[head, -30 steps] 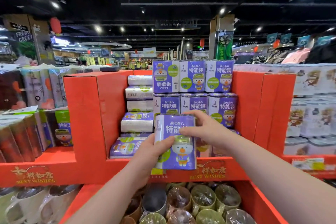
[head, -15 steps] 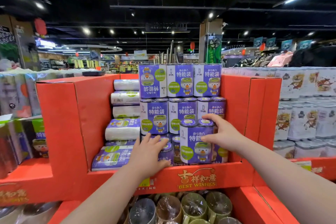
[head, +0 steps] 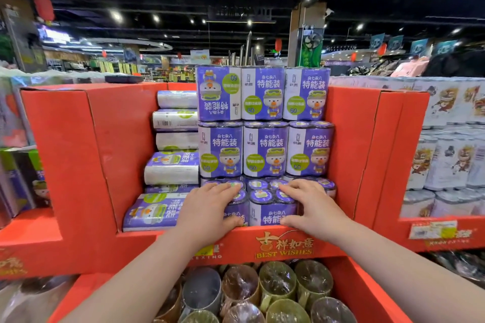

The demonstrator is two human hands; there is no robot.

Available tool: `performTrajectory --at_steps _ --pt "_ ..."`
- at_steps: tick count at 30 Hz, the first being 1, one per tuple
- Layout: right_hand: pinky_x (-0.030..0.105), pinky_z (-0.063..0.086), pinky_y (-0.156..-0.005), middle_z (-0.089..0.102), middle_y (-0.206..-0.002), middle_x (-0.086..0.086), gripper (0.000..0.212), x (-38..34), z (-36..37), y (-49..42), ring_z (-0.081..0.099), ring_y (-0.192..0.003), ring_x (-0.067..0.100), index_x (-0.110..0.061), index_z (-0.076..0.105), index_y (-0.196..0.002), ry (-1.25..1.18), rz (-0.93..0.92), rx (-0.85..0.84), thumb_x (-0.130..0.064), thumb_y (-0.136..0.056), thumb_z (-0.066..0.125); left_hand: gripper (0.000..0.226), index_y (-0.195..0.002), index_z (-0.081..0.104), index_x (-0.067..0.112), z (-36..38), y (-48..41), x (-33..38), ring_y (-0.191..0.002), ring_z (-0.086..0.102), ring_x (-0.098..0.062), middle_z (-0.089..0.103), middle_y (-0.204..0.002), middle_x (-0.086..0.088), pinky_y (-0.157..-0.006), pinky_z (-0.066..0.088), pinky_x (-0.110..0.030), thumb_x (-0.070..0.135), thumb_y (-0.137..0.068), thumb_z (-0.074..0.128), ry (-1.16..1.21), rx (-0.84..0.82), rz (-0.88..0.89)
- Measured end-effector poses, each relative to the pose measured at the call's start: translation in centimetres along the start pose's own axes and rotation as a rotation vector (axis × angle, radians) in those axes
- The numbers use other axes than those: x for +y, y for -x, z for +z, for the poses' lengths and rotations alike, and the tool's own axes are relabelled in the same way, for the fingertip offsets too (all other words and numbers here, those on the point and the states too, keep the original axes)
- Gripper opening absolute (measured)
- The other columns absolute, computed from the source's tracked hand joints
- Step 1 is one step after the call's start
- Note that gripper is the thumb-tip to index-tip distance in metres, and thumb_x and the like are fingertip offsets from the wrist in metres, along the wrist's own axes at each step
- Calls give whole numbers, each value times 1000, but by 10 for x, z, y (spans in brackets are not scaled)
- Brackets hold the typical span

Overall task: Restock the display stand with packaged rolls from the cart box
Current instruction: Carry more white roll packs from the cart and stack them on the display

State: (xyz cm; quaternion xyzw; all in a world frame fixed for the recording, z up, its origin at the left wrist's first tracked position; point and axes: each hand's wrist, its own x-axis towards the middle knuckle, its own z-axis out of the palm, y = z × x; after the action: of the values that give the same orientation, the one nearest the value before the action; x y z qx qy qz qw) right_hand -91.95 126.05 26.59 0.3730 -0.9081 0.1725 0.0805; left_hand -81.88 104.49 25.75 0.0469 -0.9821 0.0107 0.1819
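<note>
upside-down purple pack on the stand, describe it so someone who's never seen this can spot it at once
Find the red cardboard stand in the middle, with purple roll packs stacked upright in its right part. Look at the top row of three. It is the left pack, the only one whose lettering and cartoon figure stand on their heads.

The packaged rolls (head: 264, 148) are purple and white with green circles, the display stand (head: 86, 155) orange-red with gold lettering, and the wrapped cups (head: 278, 282) below seemingly olive and brown.
</note>
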Motion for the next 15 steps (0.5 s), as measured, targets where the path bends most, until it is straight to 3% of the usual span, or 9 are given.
performTrajectory --at_steps 5,8,12,15 --pt "38 27 -114 31 -149 -3 74 -7 -4 -2 22 -140 19 -21 30 -149 151 -44 -62 -51 -86 57 74 -151 19 36 1 2 3 -141 28 -14 31 -154 11 -113 27 -34 63 -86 44 -29 17 5" --pt "35 31 -111 35 -145 -4 68 -9 3 0 29 -137 19 -23 30 -148 113 -20 -2 -45 -89 56 84 -148 28 34 1 4 6 -137 36 -16 39 -149 10 -109 33 -36 69 -72 21 -39 43 -6" --pt "36 39 -104 33 -143 -8 63 -10 13 6 36 -131 21 -36 23 -149 34 -18 39 -41 -92 50 73 -125 61 24 5 6 9 -105 64 -25 66 -117 3 -83 51 -41 63 -69 37 -39 136 2" --pt "38 42 -100 31 -144 -7 59 -10 12 7 37 -130 23 -37 25 -148 6 -18 41 -39 -93 49 75 -126 59 25 5 7 9 -114 59 -25 63 -123 3 -91 46 -44 65 -69 33 -16 112 -13"
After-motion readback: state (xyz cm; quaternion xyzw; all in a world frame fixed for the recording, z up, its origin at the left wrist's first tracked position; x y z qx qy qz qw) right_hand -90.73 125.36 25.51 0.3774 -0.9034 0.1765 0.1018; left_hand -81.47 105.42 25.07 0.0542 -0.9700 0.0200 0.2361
